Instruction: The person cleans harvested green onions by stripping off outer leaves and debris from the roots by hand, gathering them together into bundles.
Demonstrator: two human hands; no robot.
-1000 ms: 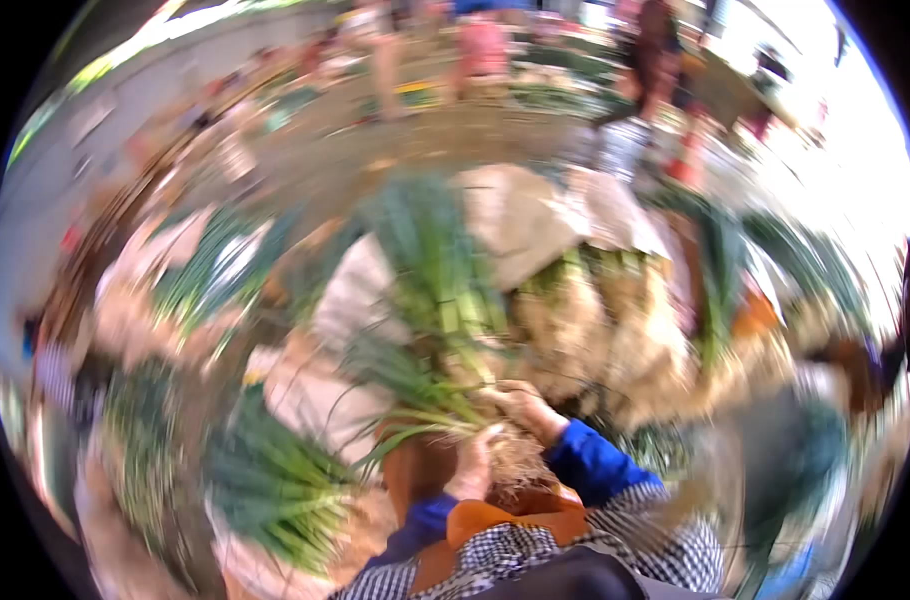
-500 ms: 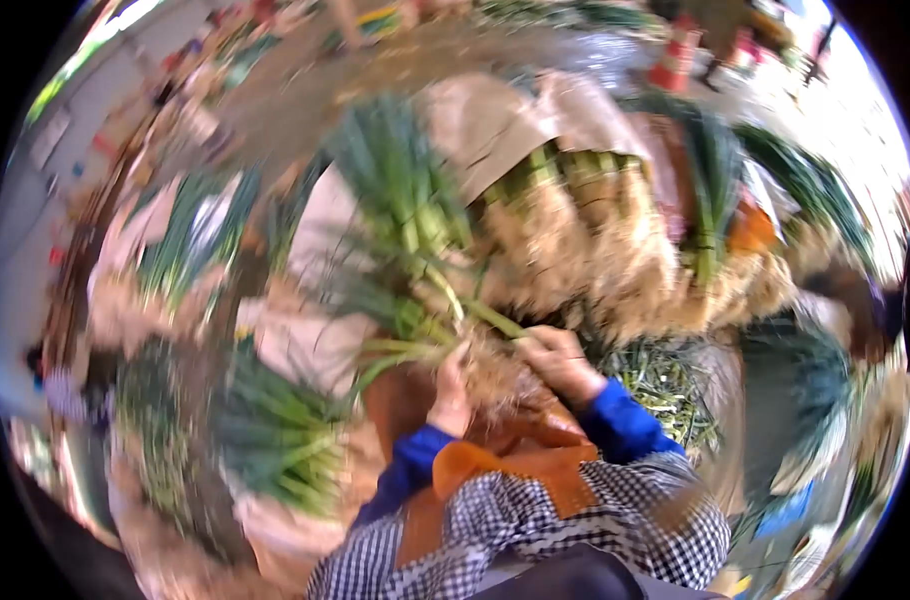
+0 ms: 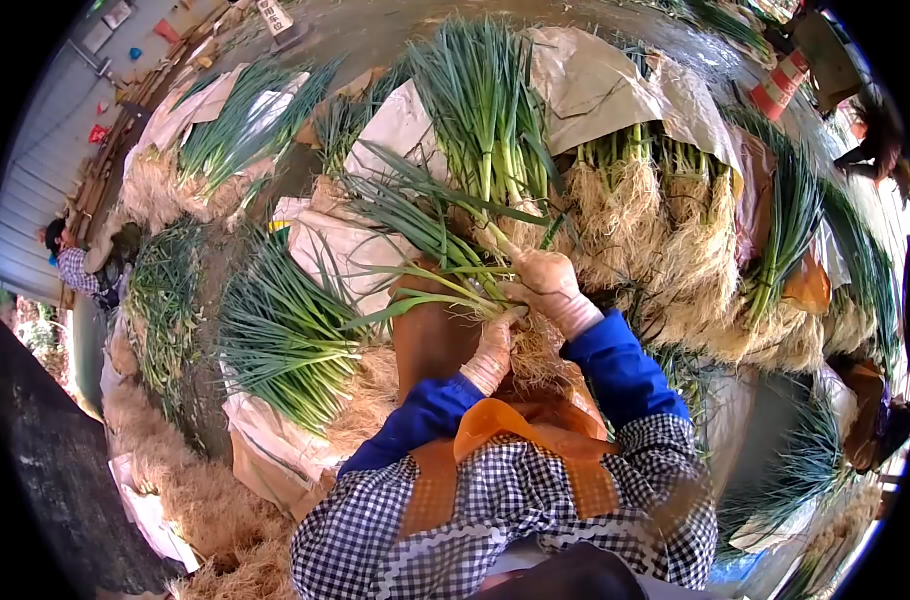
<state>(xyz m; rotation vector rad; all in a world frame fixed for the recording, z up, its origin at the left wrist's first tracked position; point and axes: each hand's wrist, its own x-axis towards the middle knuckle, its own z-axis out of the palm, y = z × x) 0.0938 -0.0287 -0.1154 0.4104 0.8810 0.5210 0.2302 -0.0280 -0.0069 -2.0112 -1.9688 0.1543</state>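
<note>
"Looking in from out here, which way do the held stalks (image 3: 465,292) lie from the hands?"

"Ahead and to the left. I read their long axis as a slant: leaf tips out at the far left, pale ends coming back in to the 2 hands. Roots (image 3: 537,365) hang just below the grip, over the orange apron (image 3: 495,425)."

"What is each hand doing?"

"On my feed the left hand (image 3: 490,352) is closed around the stalks near their root end, nearer the apron. The right hand (image 3: 547,280) sits farther forward and to the right, clenched on a pale stalk (image 3: 497,236) that slants up and left. I can't tell whether it belongs to the same clump; the fingers hide its base."

"Which hand is nearer the tall bundle (image 3: 480,110)?"

"The right, I'd say. The bundle lies ahead, leaves pointing away from me, pale ends toward that hand."

"And the leafy heap (image 3: 290,340)?"

"Nearer the left hand, but apart from it. It lies beyond the near edge of a sack (image 3: 260,440), its leaves fanned left and its root ends toward the right side."
</note>
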